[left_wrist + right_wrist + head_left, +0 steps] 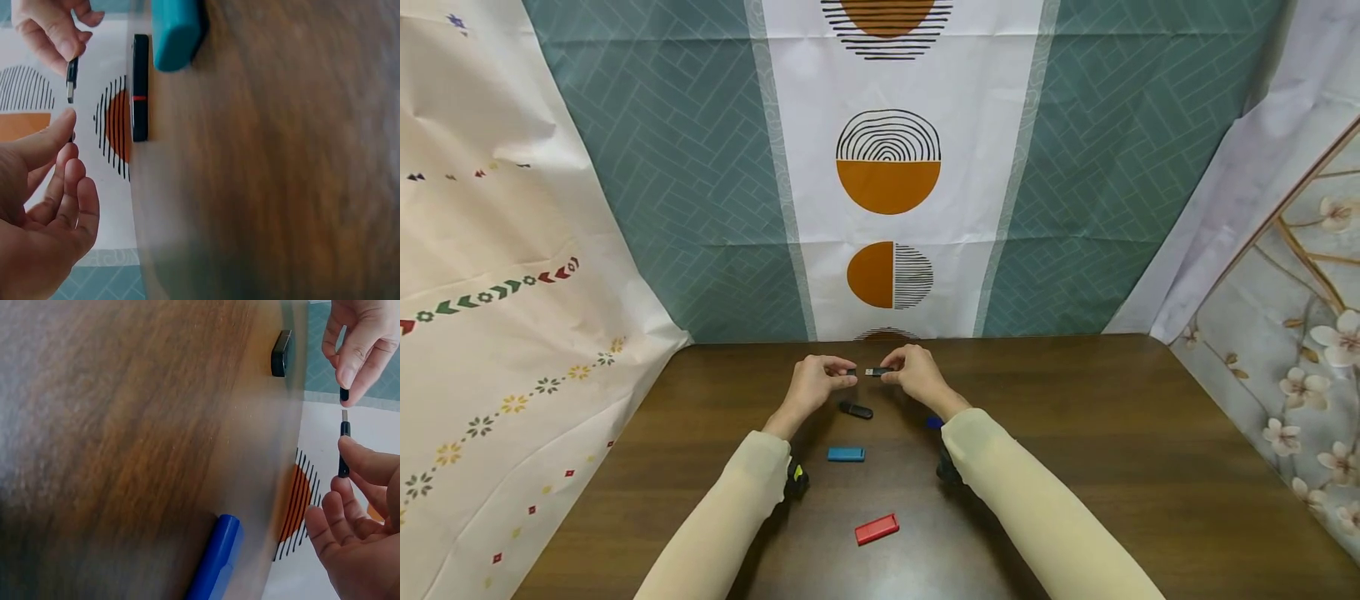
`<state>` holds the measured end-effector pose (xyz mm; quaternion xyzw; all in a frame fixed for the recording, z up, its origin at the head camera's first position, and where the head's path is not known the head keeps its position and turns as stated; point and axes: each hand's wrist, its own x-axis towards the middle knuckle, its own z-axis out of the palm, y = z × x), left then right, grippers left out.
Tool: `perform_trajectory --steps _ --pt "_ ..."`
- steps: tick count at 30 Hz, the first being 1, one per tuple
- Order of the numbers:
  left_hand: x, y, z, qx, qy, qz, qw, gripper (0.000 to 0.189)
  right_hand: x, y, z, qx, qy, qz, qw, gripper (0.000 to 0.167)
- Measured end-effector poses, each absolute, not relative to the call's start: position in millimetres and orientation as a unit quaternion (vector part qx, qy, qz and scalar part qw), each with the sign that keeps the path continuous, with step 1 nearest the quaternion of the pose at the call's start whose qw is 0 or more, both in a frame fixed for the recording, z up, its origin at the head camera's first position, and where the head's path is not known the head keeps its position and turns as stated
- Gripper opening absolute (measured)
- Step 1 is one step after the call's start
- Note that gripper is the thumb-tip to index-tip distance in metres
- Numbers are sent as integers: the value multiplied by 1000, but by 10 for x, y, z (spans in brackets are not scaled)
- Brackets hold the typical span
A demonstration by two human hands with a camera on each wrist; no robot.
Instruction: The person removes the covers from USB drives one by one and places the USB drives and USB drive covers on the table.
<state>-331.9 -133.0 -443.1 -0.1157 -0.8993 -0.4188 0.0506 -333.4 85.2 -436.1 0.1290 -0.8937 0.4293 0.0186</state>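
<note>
Above the far part of the table, my left hand (811, 387) pinches a small black cap (344, 394) between thumb and fingertips. Facing it, my right hand (919, 375) holds a black USB flash drive (345, 449) by its body, thumb against fingers. The drive's bare metal plug (70, 92) points at the cap, with a narrow gap between the two. In the left wrist view, most of the cap is hidden behind the left thumb. Another black USB flash drive (856, 410) lies on the table just below the hands.
On the brown wooden table (1120, 467) lie a light blue stick (846, 455) and, nearer the front, a red one (877, 529). A dark blue stick (215, 562) is partly hidden by the right forearm in the head view. Behind the table hangs a patterned cloth (700, 167).
</note>
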Motion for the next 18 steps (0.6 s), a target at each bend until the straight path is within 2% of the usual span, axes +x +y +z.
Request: perform_trajectory --steps 18 --pt "-3360 -1418 -4449 -105 -919 -381 -9 20 -3373 761 -4488 118 -911 395 -9 12"
